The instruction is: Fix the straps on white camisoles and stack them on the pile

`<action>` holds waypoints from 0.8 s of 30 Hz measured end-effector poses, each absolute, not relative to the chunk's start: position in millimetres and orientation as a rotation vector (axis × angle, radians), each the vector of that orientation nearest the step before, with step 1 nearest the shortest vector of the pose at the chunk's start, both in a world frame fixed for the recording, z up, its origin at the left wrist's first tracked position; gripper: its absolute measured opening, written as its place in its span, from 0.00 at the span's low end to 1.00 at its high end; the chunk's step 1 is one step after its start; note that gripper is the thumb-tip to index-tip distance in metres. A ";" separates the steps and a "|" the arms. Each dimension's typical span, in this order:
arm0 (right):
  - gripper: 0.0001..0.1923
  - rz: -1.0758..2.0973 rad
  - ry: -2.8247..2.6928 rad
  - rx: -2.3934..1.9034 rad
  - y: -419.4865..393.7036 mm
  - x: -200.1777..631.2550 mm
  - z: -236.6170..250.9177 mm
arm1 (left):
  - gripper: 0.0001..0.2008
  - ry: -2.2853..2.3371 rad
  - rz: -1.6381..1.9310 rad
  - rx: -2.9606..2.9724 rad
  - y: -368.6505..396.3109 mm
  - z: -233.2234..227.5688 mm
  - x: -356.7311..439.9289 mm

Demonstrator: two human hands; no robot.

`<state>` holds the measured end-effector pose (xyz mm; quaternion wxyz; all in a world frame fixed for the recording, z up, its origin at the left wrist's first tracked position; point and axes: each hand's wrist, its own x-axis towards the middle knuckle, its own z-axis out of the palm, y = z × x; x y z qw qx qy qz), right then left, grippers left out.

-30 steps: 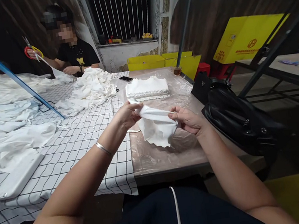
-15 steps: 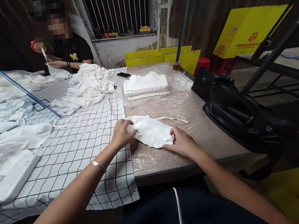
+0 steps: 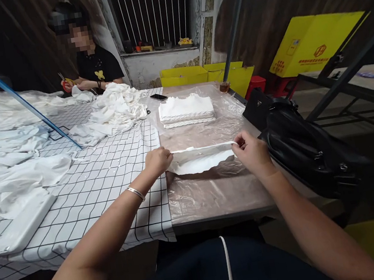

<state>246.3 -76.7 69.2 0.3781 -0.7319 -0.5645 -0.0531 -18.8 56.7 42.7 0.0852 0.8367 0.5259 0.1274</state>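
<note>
A piece of white cloth is stretched sideways over the plastic-covered part of the table. My left hand is closed on its left end, and my right hand pinches the right end of its upper edge. That edge runs nearly straight between my hands, while the wavy lower edge hangs toward me. Beyond it lies a neat stack of white cloth pieces.
White cloth heaps lie left on the checked tablecloth. A phone and a glass of brown drink sit farther back. A black bag stands right. Across the table, a person holds scissors. A blue pole slants at left.
My right hand has moved right and up, and my hands are farther apart. The cloth, lying spread before, is now pulled taut along its upper edge. The other person's hands have lowered.
</note>
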 end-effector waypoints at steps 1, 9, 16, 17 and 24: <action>0.02 -0.194 -1.448 -1.890 -72.7 250.9 74.8 | 0.14 1.586 0.491 2.513 58.1 51.5 -18.9; 0.08 -0.381 -1.589 -2.163 -35.7 301.3 107.1 | 0.13 1.542 0.801 2.377 83.1 144.2 -33.1; 0.09 0.262 -1.301 -1.944 -23.3 317.0 150.1 | 0.08 1.464 0.871 2.210 90.8 170.3 -45.2; 0.11 0.399 -1.258 -1.879 -23.2 315.9 156.6 | 0.05 1.414 0.923 2.206 91.0 170.2 -45.8; 0.13 0.521 -1.221 -1.786 -19.1 312.2 191.8 | 0.04 1.048 0.582 2.001 83.4 163.8 -37.4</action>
